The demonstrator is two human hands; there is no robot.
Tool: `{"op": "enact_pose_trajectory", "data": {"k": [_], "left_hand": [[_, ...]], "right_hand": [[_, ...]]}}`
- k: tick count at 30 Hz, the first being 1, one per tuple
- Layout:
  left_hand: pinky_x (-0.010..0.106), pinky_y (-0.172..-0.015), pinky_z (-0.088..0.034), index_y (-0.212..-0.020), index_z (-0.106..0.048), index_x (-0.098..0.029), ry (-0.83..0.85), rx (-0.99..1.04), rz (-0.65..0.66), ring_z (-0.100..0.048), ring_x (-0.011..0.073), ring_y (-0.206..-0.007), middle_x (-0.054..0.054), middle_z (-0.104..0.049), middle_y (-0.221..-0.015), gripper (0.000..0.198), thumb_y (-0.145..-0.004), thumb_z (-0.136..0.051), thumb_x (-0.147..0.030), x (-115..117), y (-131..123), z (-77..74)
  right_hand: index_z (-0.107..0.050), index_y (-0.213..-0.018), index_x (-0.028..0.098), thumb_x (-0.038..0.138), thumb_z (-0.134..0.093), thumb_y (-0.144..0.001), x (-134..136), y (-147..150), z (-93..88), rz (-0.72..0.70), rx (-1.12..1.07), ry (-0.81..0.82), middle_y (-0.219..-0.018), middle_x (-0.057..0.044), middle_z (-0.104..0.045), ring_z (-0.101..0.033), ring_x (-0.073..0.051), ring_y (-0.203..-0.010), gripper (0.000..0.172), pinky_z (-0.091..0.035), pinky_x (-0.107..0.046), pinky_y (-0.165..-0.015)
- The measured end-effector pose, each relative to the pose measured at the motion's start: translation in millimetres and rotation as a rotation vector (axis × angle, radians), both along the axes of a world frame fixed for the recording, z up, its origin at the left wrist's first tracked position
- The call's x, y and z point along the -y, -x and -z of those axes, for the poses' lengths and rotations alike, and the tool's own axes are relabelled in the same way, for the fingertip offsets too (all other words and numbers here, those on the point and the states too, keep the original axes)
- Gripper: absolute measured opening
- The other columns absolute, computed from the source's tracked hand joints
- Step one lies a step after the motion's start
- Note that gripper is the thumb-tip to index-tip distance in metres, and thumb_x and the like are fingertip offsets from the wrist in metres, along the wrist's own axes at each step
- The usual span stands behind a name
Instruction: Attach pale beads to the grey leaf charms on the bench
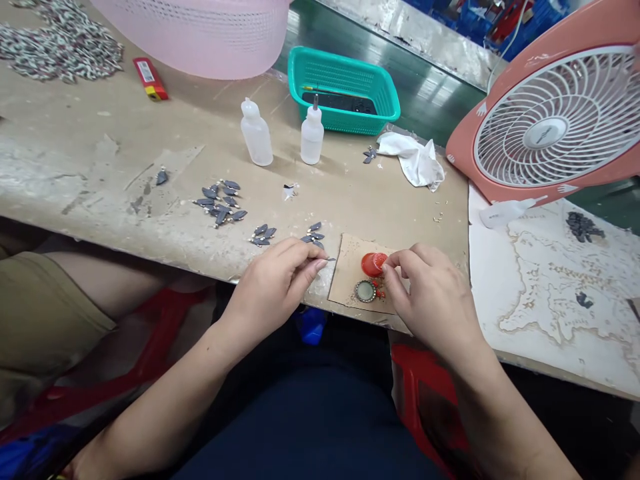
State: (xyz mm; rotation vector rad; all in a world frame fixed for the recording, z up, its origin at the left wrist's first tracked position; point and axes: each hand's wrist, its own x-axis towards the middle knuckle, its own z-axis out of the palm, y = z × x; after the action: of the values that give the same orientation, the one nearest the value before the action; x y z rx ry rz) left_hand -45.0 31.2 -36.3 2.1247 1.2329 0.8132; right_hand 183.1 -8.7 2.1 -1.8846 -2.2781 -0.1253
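My left hand [275, 283] pinches a small dark leaf-shaped piece [330, 259] between thumb and forefinger, its tip pointing right. My right hand [433, 283] has thumb and forefinger pressed together at the right edge of a red cap [371, 265]; what the fingertips hold, if anything, is too small to tell. Below that cap lies a metal bottle cap [365, 291], with small red bits beside it. Both caps rest on a square of brown cardboard [345, 283]. Just beyond my left hand are small groups of dark leaf-shaped pieces [263, 233], with a larger cluster [220, 202] further left.
Two squeeze bottles [257, 137] stand mid-table before a green basket [345, 120]. A white cloth [415, 159] and a pink fan [545, 127] are at the right. Back left hold a pink basket [210, 40], a red-yellow box [150, 79] and a bead heap [60, 47]. Someone's leg [65, 300] is at left.
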Motion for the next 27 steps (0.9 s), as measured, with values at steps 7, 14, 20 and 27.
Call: {"op": "enact_pose_trajectory", "data": {"k": [7,14,20,27], "left_hand": [[0.025,-0.071,-0.050,-0.098,-0.069,-0.020,0.155,0.196,0.008,-0.064,0.0154,-0.086,0.002,-0.068,-0.096,0.010,-0.096,-0.060,-0.025,8.3,-1.5,-4.0],[0.019,-0.066,-0.052,-0.091,-0.073,-0.020,0.504,0.534,0.022,-0.066,0.0119,-0.074,0.000,-0.073,-0.083,0.010,-0.091,-0.067,-0.028,18.4,-11.1,-17.1],[0.014,-0.063,-0.051,-0.086,-0.076,-0.021,0.664,0.738,0.071,-0.066,0.0080,-0.068,-0.002,-0.075,-0.079,0.005,-0.087,-0.071,-0.020,24.3,-24.0,-25.0],[0.015,-0.065,-0.051,-0.084,-0.075,-0.020,0.689,0.663,0.104,-0.065,0.0084,-0.068,-0.002,-0.073,-0.075,0.006,-0.088,-0.071,-0.020,36.2,-32.7,-35.2]], "right_hand": [[-0.065,-0.082,0.018,0.026,-0.054,-0.093,-0.4,1.5,-6.5,0.019,-0.065,0.041,-0.076,-0.004,-0.059,-0.054,-0.018,-0.073,0.018,-0.039,-0.033,-0.068],[-0.064,-0.077,0.021,0.039,-0.062,-0.091,15.8,-9.3,-10.5,0.198,-0.923,0.268,-0.062,0.004,-0.045,-0.040,-0.010,-0.057,0.023,-0.033,-0.025,-0.053],[-0.065,-0.079,0.024,0.040,-0.066,-0.090,35.8,-2.6,-8.4,0.233,-1.301,0.279,-0.064,0.005,-0.047,-0.041,-0.008,-0.061,0.019,-0.035,-0.021,-0.054],[-0.066,-0.084,0.026,0.033,-0.065,-0.092,55.4,14.9,-15.4,0.234,-1.306,0.193,-0.067,0.005,-0.045,-0.042,-0.008,-0.061,0.011,-0.037,-0.023,-0.056]]}}
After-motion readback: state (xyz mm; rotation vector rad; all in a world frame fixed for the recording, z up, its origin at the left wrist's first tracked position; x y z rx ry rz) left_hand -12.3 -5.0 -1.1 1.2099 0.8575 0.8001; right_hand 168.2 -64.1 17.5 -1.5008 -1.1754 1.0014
